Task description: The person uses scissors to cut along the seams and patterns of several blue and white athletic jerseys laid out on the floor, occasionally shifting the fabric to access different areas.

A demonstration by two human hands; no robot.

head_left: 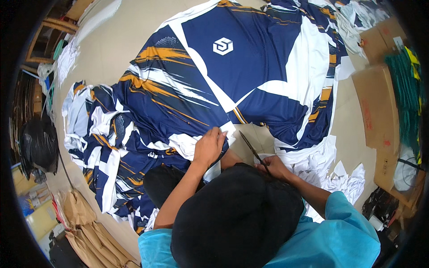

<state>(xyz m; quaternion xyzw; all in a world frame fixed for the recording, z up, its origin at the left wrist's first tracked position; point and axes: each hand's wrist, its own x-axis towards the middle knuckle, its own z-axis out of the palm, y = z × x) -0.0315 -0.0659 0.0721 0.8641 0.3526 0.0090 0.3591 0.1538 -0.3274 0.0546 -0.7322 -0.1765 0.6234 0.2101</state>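
A large sheet of printed navy, white and orange fabric (237, 67) lies spread over the floor in front of me. My left hand (209, 145) is closed on its near edge, fingers over a white corner of the cloth. In my right hand (275, 167) is a pair of scissors (250, 146), its dark blades pointing forward and left, just to the right of that edge. The blades stand apart from the cloth, over bare floor. My thumbs are mostly hidden.
Crumpled printed fabric (107, 152) is heaped at the left, and white scraps (313, 165) lie at the right. Cardboard boxes (375, 107) and green bundled material (401, 89) line the right side. A black plastic bag (39, 145) and brown paper (85, 219) are at far left.
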